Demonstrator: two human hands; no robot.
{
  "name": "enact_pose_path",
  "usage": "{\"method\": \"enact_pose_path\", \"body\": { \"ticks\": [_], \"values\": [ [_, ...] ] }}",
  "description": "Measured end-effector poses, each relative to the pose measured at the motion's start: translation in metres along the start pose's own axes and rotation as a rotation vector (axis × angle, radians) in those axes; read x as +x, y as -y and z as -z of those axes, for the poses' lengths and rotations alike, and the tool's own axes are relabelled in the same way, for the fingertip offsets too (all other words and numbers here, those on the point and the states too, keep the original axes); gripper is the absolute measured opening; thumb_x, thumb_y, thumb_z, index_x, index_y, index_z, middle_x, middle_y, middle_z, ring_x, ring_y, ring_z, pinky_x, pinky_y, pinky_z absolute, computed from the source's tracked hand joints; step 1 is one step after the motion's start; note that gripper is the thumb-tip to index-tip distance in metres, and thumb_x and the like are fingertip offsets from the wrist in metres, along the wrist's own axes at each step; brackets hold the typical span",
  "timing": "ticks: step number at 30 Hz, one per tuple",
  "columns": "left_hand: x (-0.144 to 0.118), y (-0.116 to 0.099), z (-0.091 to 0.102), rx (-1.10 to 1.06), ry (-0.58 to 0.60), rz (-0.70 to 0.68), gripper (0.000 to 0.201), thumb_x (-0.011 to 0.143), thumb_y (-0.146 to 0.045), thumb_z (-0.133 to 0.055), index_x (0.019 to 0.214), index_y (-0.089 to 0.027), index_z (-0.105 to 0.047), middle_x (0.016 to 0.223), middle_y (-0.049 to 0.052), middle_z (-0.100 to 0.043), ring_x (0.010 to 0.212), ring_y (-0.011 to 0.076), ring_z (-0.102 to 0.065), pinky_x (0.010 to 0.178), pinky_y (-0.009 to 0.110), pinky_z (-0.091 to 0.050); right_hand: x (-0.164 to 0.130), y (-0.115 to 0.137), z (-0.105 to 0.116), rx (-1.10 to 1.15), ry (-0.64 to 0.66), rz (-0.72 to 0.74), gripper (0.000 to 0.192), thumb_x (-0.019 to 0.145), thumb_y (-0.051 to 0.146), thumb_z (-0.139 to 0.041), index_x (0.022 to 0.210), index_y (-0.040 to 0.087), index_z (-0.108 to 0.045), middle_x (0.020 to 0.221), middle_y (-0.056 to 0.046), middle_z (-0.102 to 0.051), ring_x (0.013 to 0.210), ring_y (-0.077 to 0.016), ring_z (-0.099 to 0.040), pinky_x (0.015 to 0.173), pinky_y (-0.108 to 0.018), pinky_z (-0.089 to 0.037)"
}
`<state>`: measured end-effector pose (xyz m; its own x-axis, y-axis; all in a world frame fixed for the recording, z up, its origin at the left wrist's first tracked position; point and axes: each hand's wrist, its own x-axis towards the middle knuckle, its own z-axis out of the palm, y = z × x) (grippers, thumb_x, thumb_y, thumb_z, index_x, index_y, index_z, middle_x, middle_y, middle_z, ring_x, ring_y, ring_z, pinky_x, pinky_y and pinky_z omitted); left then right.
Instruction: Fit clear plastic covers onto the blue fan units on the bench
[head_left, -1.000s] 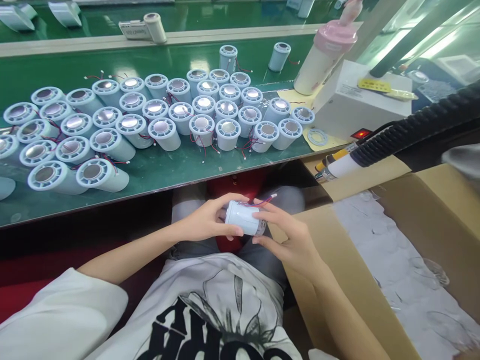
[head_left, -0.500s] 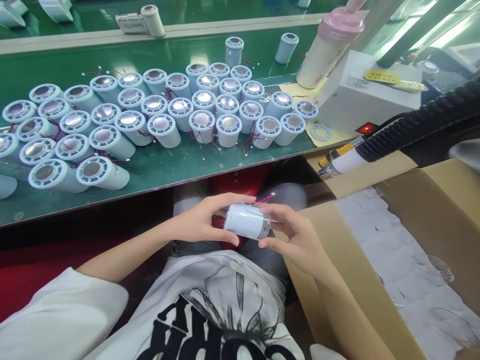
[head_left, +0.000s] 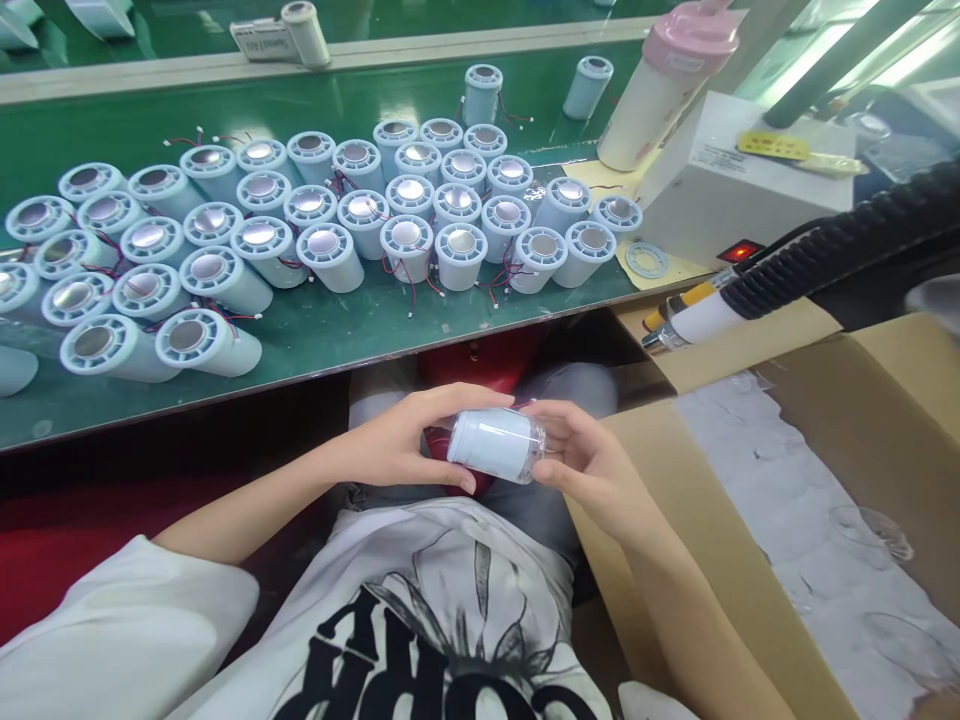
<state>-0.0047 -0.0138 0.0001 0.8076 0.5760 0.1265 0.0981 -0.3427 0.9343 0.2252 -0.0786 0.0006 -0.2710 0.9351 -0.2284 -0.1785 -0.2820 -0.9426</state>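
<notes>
I hold a pale blue cylinder (head_left: 491,444) on its side above my lap, below the table's front edge. My left hand (head_left: 409,440) grips its left end, thumb underneath and fingers over the top. My right hand (head_left: 589,462) cups its right end, where a clear plastic cap or film covers it. Its red wires are hidden now. Several more pale blue cylinders (head_left: 405,240) with shiny metal tops and red-black wires stand crowded on the green table (head_left: 330,330).
An open cardboard box (head_left: 720,560) lined with clear film lies at my right. A black corrugated hose with a yellow-white nozzle (head_left: 694,318) hangs over it. A white device with a red switch (head_left: 739,250) and a pink-capped bottle (head_left: 664,90) stand at the table's right end.
The cylinder has rotated in my hands: its red wire lead, sticking up a second ago, is out of sight. My right fingers have closed further around the capped end.
</notes>
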Motion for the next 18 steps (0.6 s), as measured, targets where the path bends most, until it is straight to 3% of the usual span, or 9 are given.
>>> {"method": "enact_pose_path", "body": {
  "ticks": [4, 10, 18],
  "values": [
    [0.0, 0.001, 0.0, 0.011, 0.002, -0.028, 0.082, 0.067, -0.023, -0.079, 0.139, -0.029, -0.041, 0.139, 0.012, -0.05, 0.128, 0.0262, -0.047, 0.107, 0.041, -0.038, 0.001, 0.001, -0.001, 0.021, -0.017, -0.052, 0.041, 0.071, 0.039, -0.078, 0.103, 0.023, -0.058, 0.093, -0.002, -0.068, 0.077, -0.0118, -0.064, 0.065, -0.02, -0.054],
    [0.001, -0.002, 0.001, 0.008, 0.008, -0.04, 0.08, 0.068, -0.023, -0.079, 0.139, -0.028, -0.042, 0.139, 0.012, -0.05, 0.128, 0.0264, -0.048, 0.108, 0.04, -0.038, 0.004, -0.003, -0.005, 0.145, -0.045, -0.124, 0.04, 0.071, 0.046, -0.075, 0.095, 0.02, -0.056, 0.077, 0.001, -0.065, 0.061, -0.0116, -0.063, 0.053, -0.023, -0.057],
    [-0.002, -0.002, 0.001, -0.067, 0.01, -0.004, 0.079, 0.067, -0.022, -0.079, 0.138, -0.028, -0.044, 0.139, 0.011, -0.051, 0.128, 0.0279, -0.047, 0.107, 0.041, -0.038, 0.005, -0.013, -0.009, 0.195, -0.035, -0.233, 0.047, 0.076, 0.06, -0.064, 0.093, 0.019, -0.051, 0.061, -0.001, -0.067, 0.049, -0.0153, -0.066, 0.042, -0.021, -0.052]
  ]
}}
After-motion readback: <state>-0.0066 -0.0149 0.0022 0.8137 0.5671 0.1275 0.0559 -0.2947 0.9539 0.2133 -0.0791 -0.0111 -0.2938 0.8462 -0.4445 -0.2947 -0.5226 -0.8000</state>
